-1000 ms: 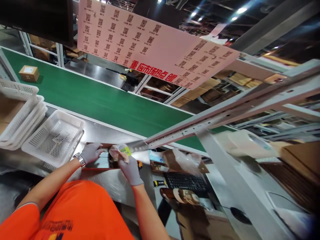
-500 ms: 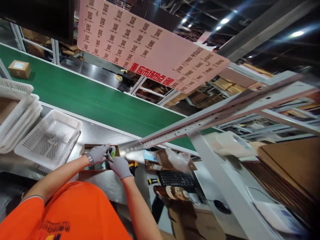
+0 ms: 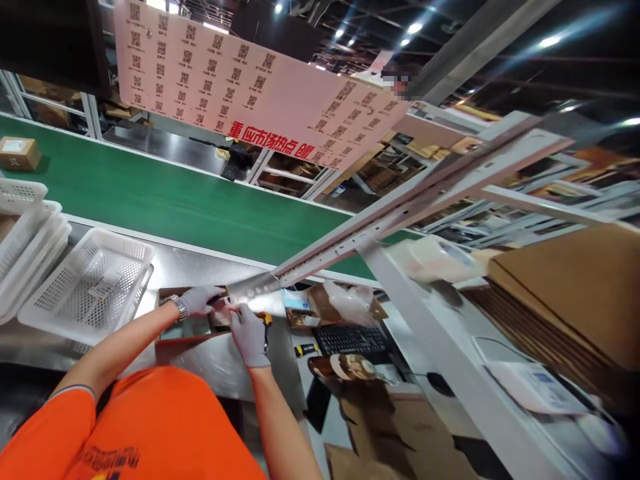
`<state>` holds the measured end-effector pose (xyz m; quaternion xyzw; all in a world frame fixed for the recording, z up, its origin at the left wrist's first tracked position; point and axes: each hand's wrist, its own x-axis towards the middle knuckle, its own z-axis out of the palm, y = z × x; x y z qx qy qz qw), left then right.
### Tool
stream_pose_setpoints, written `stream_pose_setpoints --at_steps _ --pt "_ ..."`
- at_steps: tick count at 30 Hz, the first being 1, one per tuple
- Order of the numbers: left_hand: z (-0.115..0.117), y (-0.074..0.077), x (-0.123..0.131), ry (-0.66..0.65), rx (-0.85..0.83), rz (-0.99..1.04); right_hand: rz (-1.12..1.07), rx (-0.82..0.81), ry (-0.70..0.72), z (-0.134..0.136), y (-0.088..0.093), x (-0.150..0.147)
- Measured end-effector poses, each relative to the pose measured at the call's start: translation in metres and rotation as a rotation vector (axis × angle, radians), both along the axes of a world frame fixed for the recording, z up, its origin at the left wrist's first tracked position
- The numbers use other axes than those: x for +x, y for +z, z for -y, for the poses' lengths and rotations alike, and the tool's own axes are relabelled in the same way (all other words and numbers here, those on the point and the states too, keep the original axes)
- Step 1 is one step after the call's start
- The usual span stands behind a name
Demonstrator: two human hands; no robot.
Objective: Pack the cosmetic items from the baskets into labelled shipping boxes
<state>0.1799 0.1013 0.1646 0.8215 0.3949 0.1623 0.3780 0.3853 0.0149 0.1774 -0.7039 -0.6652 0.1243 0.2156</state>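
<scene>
My left hand (image 3: pixel 200 301), in a grey glove with a metal watch at the wrist, reaches over an opened cardboard box (image 3: pixel 187 339). Its fingers are closed around something small and dark that I cannot make out. My right hand (image 3: pixel 249 337), gloved too, is at the box's right end, its fingertips pinched at a pinkish item (image 3: pixel 223 311) between the two hands. This item is small and partly covered by fingers, so its kind does not show. A yellow-and-black tool (image 3: pixel 267 323) lies just right of my right hand.
White perforated baskets (image 3: pixel 90 287) stand left of the box, some stacked. A green conveyor belt (image 3: pixel 200 207) crosses behind, carrying a small carton (image 3: pixel 19 153). Right are a keyboard (image 3: pixel 353 340), a slanted metal post (image 3: pixel 425 333) and stacked flat cardboard (image 3: pixel 570 293). A QR-code board (image 3: pixel 290 93) hangs above.
The dark item with a green patch seen between my hands no longer shows there; a pinkish item does. My right hand has shifted slightly away from my left. The camera view has turned somewhat.
</scene>
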Motion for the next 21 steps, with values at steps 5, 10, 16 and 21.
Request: stream_pose_setpoints --at_steps 5,10,16,21 --pt "-0.007 0.004 0.007 -0.103 0.133 -0.088 -0.174 0.169 0.012 0.018 -0.019 -0.001" --pt "-0.007 0.006 0.012 -0.264 0.201 -0.232 0.033 0.101 0.113 0.022 -0.014 -0.013" --pt "0.0 0.003 0.014 -0.311 0.231 -0.342 0.118 -0.199 0.147 0.027 0.0 -0.003" --pt "0.011 0.002 0.03 -0.221 0.297 -0.278 -0.257 -0.094 0.152 0.047 -0.013 0.014"
